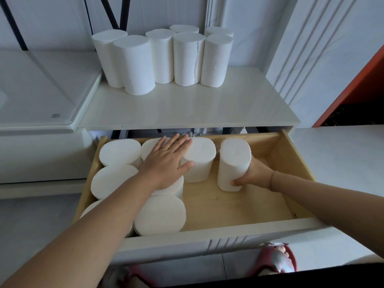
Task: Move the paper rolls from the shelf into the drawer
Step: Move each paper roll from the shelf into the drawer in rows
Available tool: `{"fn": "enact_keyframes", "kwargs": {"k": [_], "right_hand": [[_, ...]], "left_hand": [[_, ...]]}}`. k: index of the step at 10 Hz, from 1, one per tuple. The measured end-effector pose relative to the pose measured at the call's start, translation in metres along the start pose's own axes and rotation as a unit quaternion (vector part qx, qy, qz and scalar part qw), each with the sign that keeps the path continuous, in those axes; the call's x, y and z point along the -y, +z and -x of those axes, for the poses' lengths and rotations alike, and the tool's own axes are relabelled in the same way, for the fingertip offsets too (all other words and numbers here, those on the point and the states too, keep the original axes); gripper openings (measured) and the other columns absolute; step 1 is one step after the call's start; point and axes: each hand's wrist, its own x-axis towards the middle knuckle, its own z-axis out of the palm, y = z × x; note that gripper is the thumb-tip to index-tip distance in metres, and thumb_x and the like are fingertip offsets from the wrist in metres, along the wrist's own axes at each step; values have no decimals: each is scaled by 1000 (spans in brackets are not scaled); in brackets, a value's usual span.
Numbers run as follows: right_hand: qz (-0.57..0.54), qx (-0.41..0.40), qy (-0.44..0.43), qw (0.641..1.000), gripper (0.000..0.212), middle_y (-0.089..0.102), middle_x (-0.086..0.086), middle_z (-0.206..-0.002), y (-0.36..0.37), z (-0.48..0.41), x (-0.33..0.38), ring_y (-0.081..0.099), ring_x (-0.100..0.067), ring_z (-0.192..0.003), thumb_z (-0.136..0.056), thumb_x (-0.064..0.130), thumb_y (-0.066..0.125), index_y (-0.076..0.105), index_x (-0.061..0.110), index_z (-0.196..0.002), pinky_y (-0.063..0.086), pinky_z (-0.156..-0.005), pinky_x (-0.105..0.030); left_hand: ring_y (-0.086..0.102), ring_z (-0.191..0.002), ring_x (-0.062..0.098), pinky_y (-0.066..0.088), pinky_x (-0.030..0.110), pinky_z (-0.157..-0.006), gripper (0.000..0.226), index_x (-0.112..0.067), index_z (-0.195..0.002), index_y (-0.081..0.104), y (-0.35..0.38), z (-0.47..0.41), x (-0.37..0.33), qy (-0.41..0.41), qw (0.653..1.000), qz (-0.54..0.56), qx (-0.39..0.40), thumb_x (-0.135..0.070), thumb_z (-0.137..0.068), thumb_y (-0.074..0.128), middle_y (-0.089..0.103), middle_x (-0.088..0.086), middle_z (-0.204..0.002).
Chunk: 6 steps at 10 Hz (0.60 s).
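Observation:
Several white paper rolls (162, 57) stand upright in a cluster at the back of the white shelf (187, 109). Below it the wooden drawer (245, 204) is pulled out, with several rolls (160, 215) standing packed in its left half. My left hand (166, 161) lies flat and open on the tops of the rolls near the drawer's back, its thumb against one roll (199, 163). My right hand (251, 173) grips one upright roll (233, 163) from its right side, standing on the drawer floor right of the others.
The drawer's right half shows bare wood floor. A white appliance lid (41, 90) sits left of the shelf. A white counter (340, 154) lies to the right, with an orange panel (357, 86) above it. My feet in pink slippers (278, 260) are under the drawer front.

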Motion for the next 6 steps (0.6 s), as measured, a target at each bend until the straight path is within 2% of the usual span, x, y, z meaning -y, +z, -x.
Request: {"fn": "enact_keyframes", "kwargs": {"k": [1, 2, 3, 4, 5, 6], "right_hand": [[15, 5, 6, 1000, 120, 43, 4, -138, -4, 4, -6, 41, -13, -127, -50, 28, 85, 19, 19, -149, 36, -105, -29], [35, 26, 12, 999, 119, 40, -1, -143, -6, 3, -8, 38, -15, -132, -55, 17, 88, 17, 13, -150, 32, -113, -33], [78, 65, 34, 994, 112, 40, -4, -142, -11, 0, -9, 39, -19, -131, -63, 6, 87, 17, 8, -150, 35, -114, -39], [29, 126, 74, 989, 120, 41, 11, -140, -37, 7, 0, 40, -10, -130, -57, 28, 88, 13, 24, -151, 43, -102, -24], [-80, 115, 52, 989, 95, 52, 17, -136, -64, 13, 15, 49, -6, -129, -63, 42, 82, 33, 28, -143, 48, -98, -23], [-126, 69, 80, 986, 63, 57, 5, -133, -66, 6, 29, 54, -16, -125, -82, 42, 72, 45, 23, -136, 45, -105, -39]], "left_hand": [[-14, -143, 5, -14, 29, -114, 67, -28, -150, -6, -1, 0, -1, -1, 1000, 1, 1, -58, -94, 16, -9, -12, -157], [-14, -143, 6, -13, 30, -115, 66, -27, -149, -7, -2, 0, -1, -4, 1000, 0, 4, -57, -95, 16, -10, -11, -157], [-14, -143, 6, -13, 30, -115, 66, -28, -149, -7, -3, 0, -1, -5, 1000, 0, 7, -57, -95, 16, -10, -11, -157], [-14, -143, 6, -13, 30, -115, 67, -27, -150, -6, -3, 0, -1, -6, 1000, 1, 8, -57, -95, 16, -10, -11, -157], [-14, -143, 6, -13, 30, -115, 67, -27, -150, -6, -2, 0, -1, -3, 1000, -1, 9, -58, -94, 14, -10, -11, -157], [-15, -142, 4, -15, 28, -113, 66, -28, -149, -7, -2, -1, -2, -6, 1000, -2, 8, -58, -94, 14, -10, -13, -157]]}}
